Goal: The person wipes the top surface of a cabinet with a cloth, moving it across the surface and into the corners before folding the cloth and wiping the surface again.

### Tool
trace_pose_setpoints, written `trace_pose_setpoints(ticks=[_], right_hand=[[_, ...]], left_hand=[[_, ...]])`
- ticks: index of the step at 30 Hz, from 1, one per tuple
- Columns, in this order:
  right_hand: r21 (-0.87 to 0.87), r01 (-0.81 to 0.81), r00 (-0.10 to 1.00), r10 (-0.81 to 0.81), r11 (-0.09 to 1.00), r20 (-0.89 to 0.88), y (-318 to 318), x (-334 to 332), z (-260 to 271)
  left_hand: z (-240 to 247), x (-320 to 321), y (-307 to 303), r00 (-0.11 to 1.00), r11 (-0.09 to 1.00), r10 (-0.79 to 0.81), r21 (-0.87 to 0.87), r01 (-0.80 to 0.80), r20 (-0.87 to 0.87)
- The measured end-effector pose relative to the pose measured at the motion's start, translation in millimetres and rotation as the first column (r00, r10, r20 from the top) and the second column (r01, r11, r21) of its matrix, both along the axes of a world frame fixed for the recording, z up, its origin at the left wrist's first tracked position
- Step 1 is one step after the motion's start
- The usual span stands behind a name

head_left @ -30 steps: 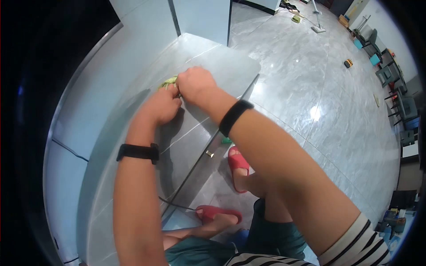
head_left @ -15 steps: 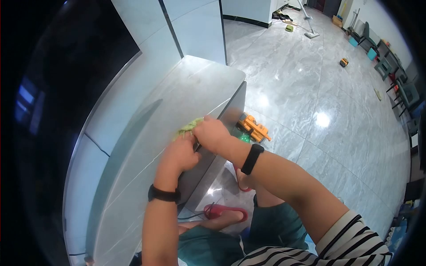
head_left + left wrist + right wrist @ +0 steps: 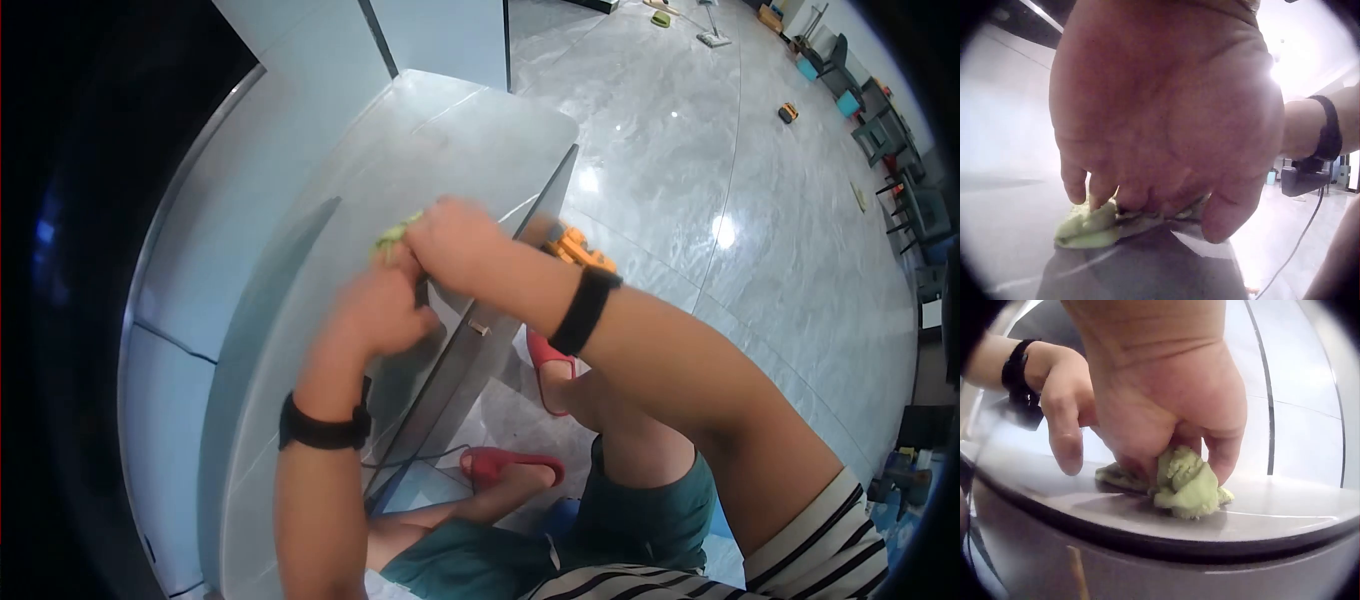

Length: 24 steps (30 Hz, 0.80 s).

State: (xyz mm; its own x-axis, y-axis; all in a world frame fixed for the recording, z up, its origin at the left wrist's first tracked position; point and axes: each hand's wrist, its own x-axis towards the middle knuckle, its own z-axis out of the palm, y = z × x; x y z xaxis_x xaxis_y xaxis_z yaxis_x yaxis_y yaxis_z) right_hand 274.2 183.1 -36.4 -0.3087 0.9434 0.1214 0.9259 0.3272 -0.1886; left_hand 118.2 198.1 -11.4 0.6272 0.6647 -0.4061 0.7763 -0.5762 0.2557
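A crumpled light-green cloth (image 3: 393,238) lies on the grey marbled cabinet top (image 3: 470,140), with both hands at it. The right hand (image 3: 455,245) curls its fingers round the bunched cloth (image 3: 1188,487), as the right wrist view shows. Beside it the left hand (image 3: 370,310) has its fingertips down on the same cloth (image 3: 1088,228), the thumb apart and off it. In the left wrist view the left hand's (image 3: 1166,112) fingers bend over the cloth's edge. Part of the cloth is hidden beneath the hands.
A panelled wall (image 3: 280,130) with a dark screen (image 3: 100,200) stands along the left. An orange toy vehicle (image 3: 580,250) is on the floor beyond the cabinet's edge, near the right forearm. Red slippers (image 3: 510,467) are below, and chairs (image 3: 908,215) line the far right.
Over the last second, both hands and the cloth have shifted along the cabinet top, first towards the person, then slightly back and away from its front edge. The head view has moved too.
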Motion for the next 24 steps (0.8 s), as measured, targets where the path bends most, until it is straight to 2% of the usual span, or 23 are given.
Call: trace_pose_setpoints(ticks=[3, 6, 10, 11, 13, 17, 20, 21, 24], right_hand=[[0.020, 0.051, 0.999, -0.051, 0.999, -0.009, 46, -1, 0], [0.067, 0.070, 0.997, -0.068, 0.995, -0.041, 87, 0, -2], [0.033, 0.094, 0.995, -0.095, 0.995, 0.006, 120, -2, 4], [0.026, 0.112, 0.994, -0.112, 0.993, 0.006, 126, -5, 4], [0.024, 0.160, 0.987, -0.160, 0.987, -0.002, 133, -7, 4], [0.041, 0.202, 0.979, -0.201, 0.979, -0.020, 117, -8, -2], [0.100, 0.203, 0.979, -0.201, 0.974, -0.037, 98, -12, -14], [0.110, 0.198, 0.979, -0.192, 0.974, -0.063, 83, -13, -18], [0.087, 0.144, 0.988, -0.139, 0.986, -0.063, 39, -11, -13]], left_hand=[[-4, 5, 45, 1.000, 1.000, 0.019, -0.001, -0.019, 0.025], [-16, 2, 85, 0.980, 0.997, 0.031, 0.058, -0.043, 0.198], [-3, 17, 114, 0.975, 0.990, 0.141, -0.048, -0.135, 0.170], [3, 22, 119, 0.985, 0.985, 0.170, -0.040, -0.168, 0.043], [0, 20, 124, 0.967, 0.971, 0.232, -0.078, -0.224, 0.107], [-10, 15, 118, 0.964, 0.979, 0.204, -0.028, -0.202, 0.170], [5, 24, 87, 0.982, 0.982, 0.187, 0.010, -0.187, 0.039], [8, 25, 75, 0.975, 0.975, 0.222, -0.035, -0.221, 0.009], [6, 14, 30, 0.972, 0.986, 0.166, -0.045, -0.161, 0.165]])
